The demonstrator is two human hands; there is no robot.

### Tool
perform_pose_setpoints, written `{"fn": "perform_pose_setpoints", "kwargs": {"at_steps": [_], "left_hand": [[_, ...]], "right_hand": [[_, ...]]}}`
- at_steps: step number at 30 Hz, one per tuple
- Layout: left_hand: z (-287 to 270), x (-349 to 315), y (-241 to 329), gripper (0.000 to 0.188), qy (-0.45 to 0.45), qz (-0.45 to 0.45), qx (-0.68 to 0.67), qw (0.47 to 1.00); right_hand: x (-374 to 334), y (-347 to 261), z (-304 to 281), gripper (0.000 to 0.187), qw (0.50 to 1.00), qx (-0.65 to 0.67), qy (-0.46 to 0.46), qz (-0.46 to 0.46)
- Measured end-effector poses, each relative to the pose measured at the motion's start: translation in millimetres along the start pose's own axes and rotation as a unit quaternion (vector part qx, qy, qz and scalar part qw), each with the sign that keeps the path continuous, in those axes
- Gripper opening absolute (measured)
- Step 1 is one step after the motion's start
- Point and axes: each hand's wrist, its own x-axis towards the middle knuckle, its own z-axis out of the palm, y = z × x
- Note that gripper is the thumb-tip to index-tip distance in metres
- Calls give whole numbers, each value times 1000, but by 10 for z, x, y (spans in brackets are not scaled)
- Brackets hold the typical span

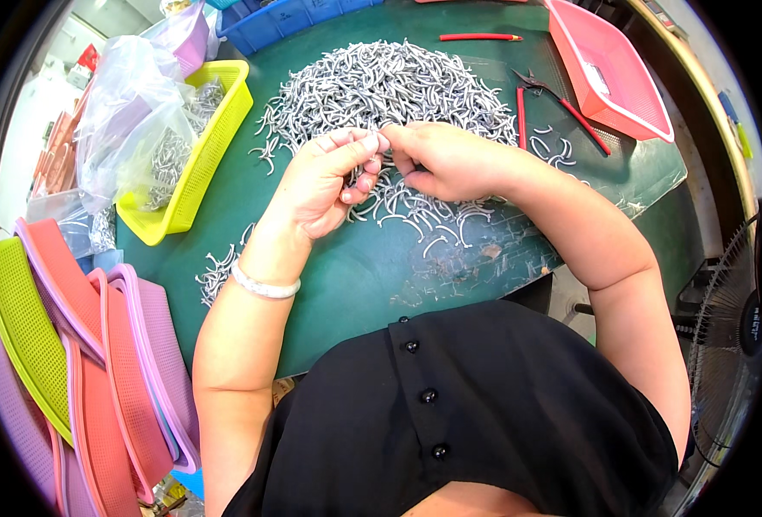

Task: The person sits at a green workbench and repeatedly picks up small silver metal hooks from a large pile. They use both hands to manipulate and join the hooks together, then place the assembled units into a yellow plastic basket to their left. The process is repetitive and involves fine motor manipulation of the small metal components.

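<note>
At the far left a stack of flat plastic mesh trays in purple, coral and lime (71, 345) leans near the bench edge. Beyond it, a yellow perforated plastic basket (213, 138) holds a clear plastic bag (131, 112) of grey curved parts. On the green bench (355, 276) the left hand (325, 185) pinches a small grey curved rubber piece (383, 142) between thumb and forefinger; its long axis cannot be made out. The right hand (450, 159) meets it, fingers pressed onto the same piece. Behind both hands lies a heap of grey curved pieces (381, 86). Farther right lie red-handled cutters (562, 103) and an empty pink plastic basket (609, 73).
</note>
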Motion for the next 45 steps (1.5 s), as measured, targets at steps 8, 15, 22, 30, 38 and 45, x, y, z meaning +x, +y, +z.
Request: {"fn": "perform_pose_setpoints", "kwargs": {"at_steps": [8, 15, 22, 30, 38, 45], "left_hand": [[12, 5, -1, 9, 5, 5, 0, 1000], [34, -13, 24, 5, 24, -4, -6, 1000], [28, -6, 4, 2, 29, 12, -13, 999], [165, 4, -56, 13, 47, -1, 129, 990], [73, 20, -64, 8, 52, 3, 88, 995], [58, 20, -44, 10, 42, 0, 44, 998]], "right_hand": [[-14, -19, 2, 21, 1000, -12, 10, 6], [-5, -29, -14, 29, 999, -7, 12, 39], [-21, -47, -123, 40, 995, 20, 93, 16], [-28, -115, -145, 41, 989, 106, 107, 9], [-5, -3, -133, 37, 986, 106, 119, 40], [-6, 18, -72, 37, 1000, 19, -2, 21]]}}
